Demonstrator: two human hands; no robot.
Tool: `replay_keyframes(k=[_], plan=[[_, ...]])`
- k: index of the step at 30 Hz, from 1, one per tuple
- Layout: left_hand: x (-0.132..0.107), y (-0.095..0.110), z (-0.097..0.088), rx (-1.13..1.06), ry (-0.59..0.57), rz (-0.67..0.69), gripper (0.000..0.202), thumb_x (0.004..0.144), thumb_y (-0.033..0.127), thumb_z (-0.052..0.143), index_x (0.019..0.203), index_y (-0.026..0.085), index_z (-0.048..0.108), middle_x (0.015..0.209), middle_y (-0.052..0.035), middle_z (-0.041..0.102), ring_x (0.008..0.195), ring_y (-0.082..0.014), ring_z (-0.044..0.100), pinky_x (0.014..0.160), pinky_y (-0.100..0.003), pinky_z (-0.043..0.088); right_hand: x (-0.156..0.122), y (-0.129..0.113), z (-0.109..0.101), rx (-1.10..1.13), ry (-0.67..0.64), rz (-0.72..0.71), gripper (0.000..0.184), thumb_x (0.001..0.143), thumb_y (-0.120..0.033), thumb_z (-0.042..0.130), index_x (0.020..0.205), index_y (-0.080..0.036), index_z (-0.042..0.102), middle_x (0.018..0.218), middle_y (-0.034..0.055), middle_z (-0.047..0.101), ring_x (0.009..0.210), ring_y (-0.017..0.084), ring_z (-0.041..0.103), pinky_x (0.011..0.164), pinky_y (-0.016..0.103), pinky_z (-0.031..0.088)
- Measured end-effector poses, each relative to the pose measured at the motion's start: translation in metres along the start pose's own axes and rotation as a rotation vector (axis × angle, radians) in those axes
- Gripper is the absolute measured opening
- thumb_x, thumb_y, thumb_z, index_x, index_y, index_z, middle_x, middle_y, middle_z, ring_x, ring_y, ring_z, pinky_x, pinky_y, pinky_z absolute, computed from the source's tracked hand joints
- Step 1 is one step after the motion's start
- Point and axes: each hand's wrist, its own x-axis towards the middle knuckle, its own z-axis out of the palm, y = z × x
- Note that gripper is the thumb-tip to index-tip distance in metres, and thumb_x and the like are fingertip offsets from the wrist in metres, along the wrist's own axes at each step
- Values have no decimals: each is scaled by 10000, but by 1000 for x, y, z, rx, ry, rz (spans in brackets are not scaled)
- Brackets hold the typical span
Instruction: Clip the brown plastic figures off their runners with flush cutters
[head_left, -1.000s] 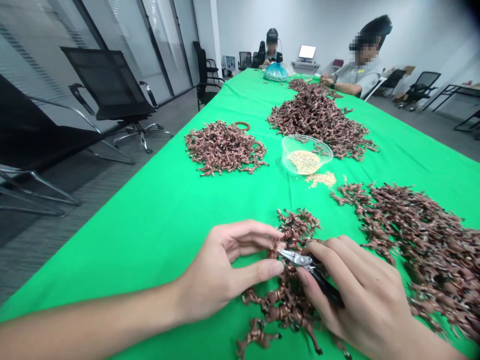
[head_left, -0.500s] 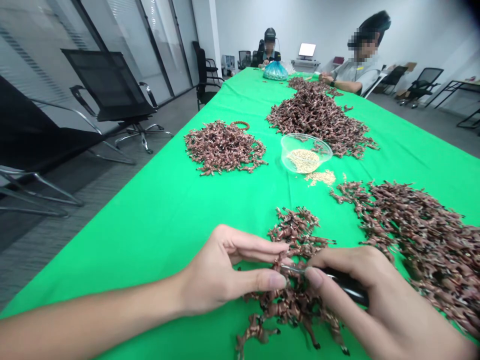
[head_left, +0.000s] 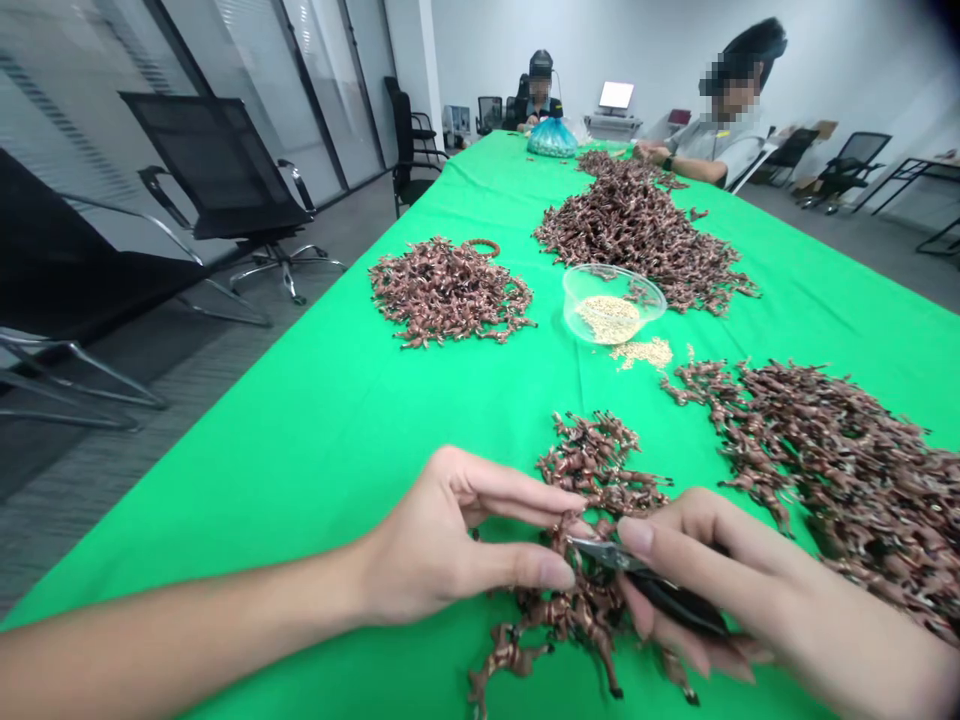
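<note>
My left hand [head_left: 469, 535] is closed, thumb and fingers pinching a small brown horse figurine [head_left: 564, 530] that is partly hidden by the fingers. Pliers [head_left: 679, 600] with black handles and slim silver jaws are gripped in my right hand [head_left: 739, 570]. The tips of the jaws meet the figurine at my left fingertips; whether they clamp it, I cannot tell. Beneath both hands lies a loose cluster of similar brown figurines [head_left: 592, 460] with black hooves. One figurine [head_left: 506, 655] lies at the near end of that cluster.
A big figurine pile [head_left: 840, 470] spreads on the right of the green cloth [head_left: 300, 490]. Farther off are a smaller pile [head_left: 450, 295], a brown ring [head_left: 481, 247], a clear bowl [head_left: 574, 315] of tiny beige pieces and another large pile [head_left: 637, 230]. Two people sit beyond.
My right hand has turned and its fingers have shifted on the pliers, so more of the silver jaws shows. My left hand has stayed nearly in place with the horse figurine.
</note>
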Motion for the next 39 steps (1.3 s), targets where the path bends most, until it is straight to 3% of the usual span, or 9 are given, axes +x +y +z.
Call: replay_keyframes(k=[2, 4, 7, 10, 13, 18, 39], plan=[[0, 1, 0, -2, 8, 2, 403, 688, 134, 882, 1069, 220, 783, 1056, -30, 786, 1001, -211, 750, 921, -236, 600, -1, 2, 1, 39, -38, 7, 523, 913, -680, 494, 773, -182, 572, 546, -27, 600, 449, 61, 439, 470, 197, 368], [1, 2, 1, 2, 36, -1, 399, 683, 134, 885, 1059, 216, 785, 1029, -26, 795, 991, -196, 753, 882, -198, 600, -1, 8, 1, -51, 84, -138, 480, 944, -633, 476, 819, -191, 614, 574, -14, 632, 471, 91, 513, 477, 216, 428], [0, 4, 1, -28, 78, -40, 400, 683, 138, 887, 1061, 202, 772, 1000, -29, 802, 969, -185, 758, 823, -171, 604, 3, 18, -3, -465, 519, -683, 242, 941, -455, 591, 972, -230, 676, 803, 18, 718, 709, 161, 679, 618, 255, 549], [0, 4, 1, -89, 85, -81, 404, 678, 135, 891, 1056, 177, 754, 987, -48, 803, 948, -194, 763, 794, -184, 611, 12, 20, -9, -891, 658, -1076, 169, 943, -289, 573, 1055, -189, 651, 933, 81, 722, 757, 186, 679, 572, 278, 518], [1, 4, 0, -127, 101, -90, 401, 658, 118, 899, 1029, 161, 752, 963, -55, 805, 931, -204, 767, 774, -193, 614, 19, 19, -11, -1095, 730, -1239, 157, 931, -230, 577, 1044, -132, 627, 907, 106, 700, 758, 187, 640, 613, 300, 493], [2, 2, -2, -135, 100, -96, 419, 641, 75, 896, 1024, 154, 747, 937, -53, 808, 901, -193, 769, 748, -175, 598, 23, 23, -10, -1268, 791, -1314, 276, 865, -237, 695, 1084, -85, 625, 929, 109, 687, 879, 227, 581, 788, 357, 470], [3, 0, -2, -188, 56, -92, 396, 659, 112, 896, 1019, 166, 740, 952, -46, 807, 889, -174, 767, 756, -184, 588, 23, 25, -11, -1293, 789, -1340, 319, 845, -244, 713, 1107, -87, 625, 924, 109, 696, 831, 223, 606, 748, 356, 497]])
